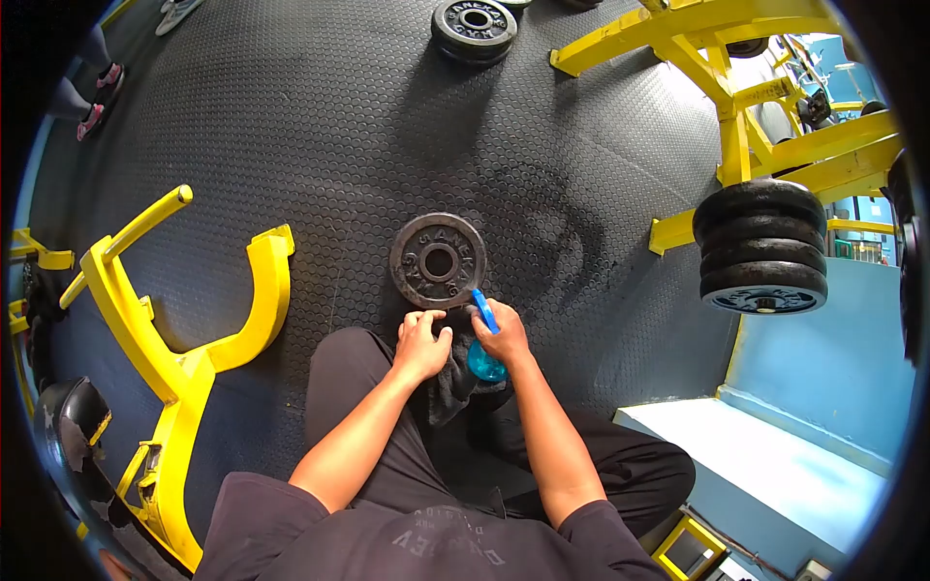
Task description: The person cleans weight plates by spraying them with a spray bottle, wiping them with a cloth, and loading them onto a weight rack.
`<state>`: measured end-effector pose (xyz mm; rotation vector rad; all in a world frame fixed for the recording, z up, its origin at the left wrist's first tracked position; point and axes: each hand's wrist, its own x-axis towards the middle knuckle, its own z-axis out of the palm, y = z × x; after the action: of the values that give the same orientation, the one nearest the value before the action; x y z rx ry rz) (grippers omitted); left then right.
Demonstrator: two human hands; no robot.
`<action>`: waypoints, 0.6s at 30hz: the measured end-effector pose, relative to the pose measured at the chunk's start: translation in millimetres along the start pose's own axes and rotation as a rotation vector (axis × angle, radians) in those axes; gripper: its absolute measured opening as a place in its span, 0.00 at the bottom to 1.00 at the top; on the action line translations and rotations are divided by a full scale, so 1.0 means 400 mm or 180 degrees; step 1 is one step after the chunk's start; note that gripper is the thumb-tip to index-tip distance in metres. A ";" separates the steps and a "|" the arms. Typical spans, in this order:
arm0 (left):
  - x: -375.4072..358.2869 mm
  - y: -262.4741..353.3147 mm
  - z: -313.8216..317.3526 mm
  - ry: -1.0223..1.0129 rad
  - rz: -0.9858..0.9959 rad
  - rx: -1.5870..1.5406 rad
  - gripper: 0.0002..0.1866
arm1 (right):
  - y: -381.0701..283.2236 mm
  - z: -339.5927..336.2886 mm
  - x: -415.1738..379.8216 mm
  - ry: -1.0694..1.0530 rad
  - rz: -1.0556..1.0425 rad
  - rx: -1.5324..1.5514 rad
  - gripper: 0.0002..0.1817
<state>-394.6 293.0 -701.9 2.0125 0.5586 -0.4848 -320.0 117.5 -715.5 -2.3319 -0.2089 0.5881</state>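
A dark round weight plate (pixel 417 232) with raised lettering lies on the black floor in front of my crossed legs. My right hand (pixel 506 337) is wrapped round a blue spray bottle (pixel 486 364), its blue nozzle pointing at the plate's lower right rim. At the plate's near edge is my left hand (pixel 421 349), fingers slightly bent and thumb apart, fingertips right by the rim. Between the two hands, a dark cloth (pixel 448 387) lies bunched over my lap, partly behind the bottle.
Stacked plates (pixel 475 34) lie on the floor farther off. To the right, a yellow rack (pixel 741 145) carries several black plates (pixel 763 242). A yellow machine frame (pixel 189 373) stands at my left. Another person's shoes (pixel 92 118) show at the upper left. A white ledge (pixel 736 465) is at lower right.
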 end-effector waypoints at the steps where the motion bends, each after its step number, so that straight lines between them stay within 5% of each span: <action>1: -0.001 -0.002 0.000 0.0010 0.0018 0.0081 0.23 | 0.003 0.005 -0.003 0.0121 0.0003 -0.0136 0.11; 8: -0.012 -0.003 0.004 -0.0821 0.0003 0.0270 0.25 | 0.008 0.016 -0.052 0.0211 -0.0296 0.0373 0.16; 11: -0.022 0.042 -0.030 -0.1767 -0.0239 0.1104 0.25 | -0.014 0.016 -0.067 -0.0204 -0.0367 0.0143 0.15; 18: -0.036 0.045 -0.026 -0.2255 -0.0249 0.1820 0.27 | -0.104 0.047 -0.048 -0.0312 -0.1078 -0.0006 0.09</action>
<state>-395.2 291.4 -676.6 2.1401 0.0487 -1.4572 -345.2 153.5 -692.5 -2.2032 -0.6353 0.5304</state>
